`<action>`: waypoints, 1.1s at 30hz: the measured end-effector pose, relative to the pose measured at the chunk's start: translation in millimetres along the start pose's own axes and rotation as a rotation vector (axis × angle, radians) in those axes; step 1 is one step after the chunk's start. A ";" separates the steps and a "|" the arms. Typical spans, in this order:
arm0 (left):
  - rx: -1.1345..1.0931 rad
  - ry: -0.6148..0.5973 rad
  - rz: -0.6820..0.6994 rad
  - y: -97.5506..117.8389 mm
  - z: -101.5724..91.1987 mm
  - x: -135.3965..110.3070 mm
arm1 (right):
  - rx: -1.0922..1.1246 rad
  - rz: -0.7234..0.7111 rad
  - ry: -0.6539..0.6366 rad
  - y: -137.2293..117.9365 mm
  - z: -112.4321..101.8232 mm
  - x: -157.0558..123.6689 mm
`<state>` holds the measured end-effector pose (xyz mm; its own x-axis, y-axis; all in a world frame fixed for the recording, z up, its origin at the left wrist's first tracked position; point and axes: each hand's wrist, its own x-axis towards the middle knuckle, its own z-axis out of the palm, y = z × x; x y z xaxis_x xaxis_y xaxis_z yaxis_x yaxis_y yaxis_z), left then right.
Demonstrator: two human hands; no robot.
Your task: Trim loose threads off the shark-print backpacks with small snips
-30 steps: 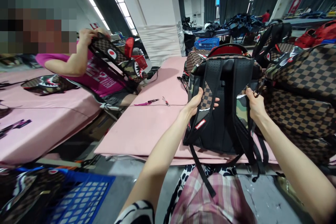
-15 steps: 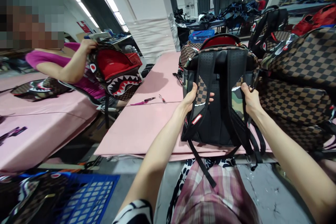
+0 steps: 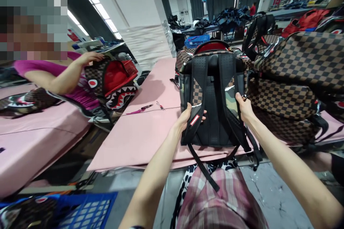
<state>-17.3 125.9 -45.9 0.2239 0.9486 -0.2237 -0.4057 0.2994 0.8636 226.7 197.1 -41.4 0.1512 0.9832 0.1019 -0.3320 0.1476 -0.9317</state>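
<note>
A black backpack (image 3: 214, 118) stands upright at the edge of the pink-covered table, its back panel and two shoulder straps facing me. Brown check and camouflage patches mark the straps, and a small red label (image 3: 194, 120) sits on the left one. My left hand (image 3: 185, 117) is closed round the left strap and side of the pack, with fingertips showing behind the strap. At the opposite side, my right hand (image 3: 245, 108) pinches the outer edge of the right strap; its fingertips are partly hidden. The top opening shows a red lining (image 3: 212, 46).
Checkered backpacks (image 3: 285, 96) are piled at right. Purple-handled snippers (image 3: 139, 109) and a small red-tipped tool (image 3: 160, 105) lie on the pink table (image 3: 129, 139). A co-worker (image 3: 64, 68) at left handles a shark-mouth backpack (image 3: 120, 97). Below stands a blue crate (image 3: 88, 211).
Both my hands have slid lower along the straps and sides of the backpack. My view has shifted slightly to the right. The co-worker's hand stays on the shark-mouth backpack.
</note>
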 end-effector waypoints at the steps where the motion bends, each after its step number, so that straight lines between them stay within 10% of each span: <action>1: 0.002 0.007 -0.003 1.8 2.3 -1.2 | 0.002 -0.002 -0.001 -0.3 0.2 0.4; 33: 0.112 0.070 -0.065 -1.9 5.9 -5.3 | -0.036 0.150 -0.068 -2.6 -18.2 -24.2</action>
<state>-12.5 119.7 -43.6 0.1821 0.9336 -0.3085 -0.2904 0.3508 0.8903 240.9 170.9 -47.8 0.0383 0.9991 -0.0167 -0.3122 -0.0039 -0.9500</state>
